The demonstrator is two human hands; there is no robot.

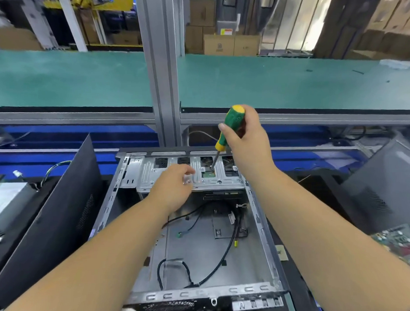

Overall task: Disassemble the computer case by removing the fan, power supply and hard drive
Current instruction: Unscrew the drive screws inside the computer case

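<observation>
An open metal computer case (267, 225) lies flat in front of me, with loose black cables (217, 266) on its floor. Across its far end sits a silver drive cage (139, 171); a green circuit board, probably the hard drive (208, 175), shows through one cut-out. My right hand (247, 140) grips a green and yellow screwdriver (228, 129), whose tip stands in that cut-out. My left hand (172, 186) rests on the cage just left of the tip, fingers loosely curled on the metal.
A black side panel (62, 218) leans at the left, with a grey power supply (8, 199) and wires beyond it. Another dark case (382, 191) stands at the right, a green circuit board (402, 243) below it. A green bench (266, 83) and an aluminium post (164, 70) lie behind.
</observation>
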